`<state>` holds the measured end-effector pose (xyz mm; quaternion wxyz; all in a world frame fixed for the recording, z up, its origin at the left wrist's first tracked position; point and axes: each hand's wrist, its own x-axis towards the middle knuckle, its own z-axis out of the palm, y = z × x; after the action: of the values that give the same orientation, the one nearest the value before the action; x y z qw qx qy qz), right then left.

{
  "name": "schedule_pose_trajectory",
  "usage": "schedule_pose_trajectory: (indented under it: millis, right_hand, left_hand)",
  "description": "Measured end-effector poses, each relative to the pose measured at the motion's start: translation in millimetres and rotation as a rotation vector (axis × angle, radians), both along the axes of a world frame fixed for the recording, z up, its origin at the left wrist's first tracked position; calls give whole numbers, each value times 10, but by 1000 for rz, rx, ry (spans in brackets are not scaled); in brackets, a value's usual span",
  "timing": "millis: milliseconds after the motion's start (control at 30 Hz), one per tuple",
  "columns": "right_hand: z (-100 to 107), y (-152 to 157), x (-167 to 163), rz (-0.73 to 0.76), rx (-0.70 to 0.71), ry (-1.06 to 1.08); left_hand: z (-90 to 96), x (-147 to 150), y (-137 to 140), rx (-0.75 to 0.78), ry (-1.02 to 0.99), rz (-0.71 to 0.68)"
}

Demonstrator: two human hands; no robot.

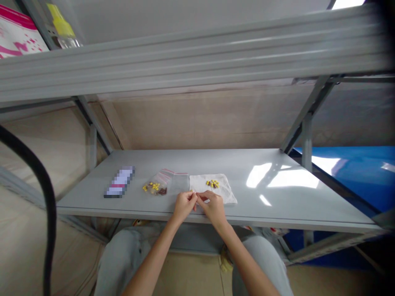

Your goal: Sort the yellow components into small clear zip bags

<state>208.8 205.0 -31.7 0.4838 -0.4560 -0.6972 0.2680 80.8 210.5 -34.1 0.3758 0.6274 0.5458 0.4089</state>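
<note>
My left hand (184,203) and my right hand (212,204) meet at the fingertips over the front of the table, both pinched. Whatever lies between the fingertips is too small to name. Just beyond my right hand a white cloth (226,189) is spread, partly covered by the hands. On it rests a small group of yellow and dark brown pieces (212,183). Left of the hands lie zip-lock bags (168,176); one holds more yellow pieces (154,186) and dark brown pieces (162,191).
A phone-like device (119,182), blurred out, lies on the left of the grey table (243,160). Above runs a ribbed metal shelf edge (197,61), with a yellow-capped bottle (63,26) on the shelf. A black cable (46,197) hangs at the left.
</note>
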Motion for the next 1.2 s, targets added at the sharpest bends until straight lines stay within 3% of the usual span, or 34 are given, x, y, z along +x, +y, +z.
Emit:
schedule_pose_trajectory:
  millis: [300,533,833,1000,1200]
  right_hand:
    - [-36,119,80,-227,-38,69]
    - [11,75,59,-100,51,28]
    - [21,80,115,31,211,-370]
    - [38,87,148,87,240,-425]
    - [5,93,158,147,124,-325]
  left_hand:
    - [-103,15,-39,67,143,87]
    - [-73,1,-38,141,74,128]
    - [-78,31,-40,267,244,157]
    - [92,54,-102,272,431,62]
    - [448,160,-243,333,694,-21]
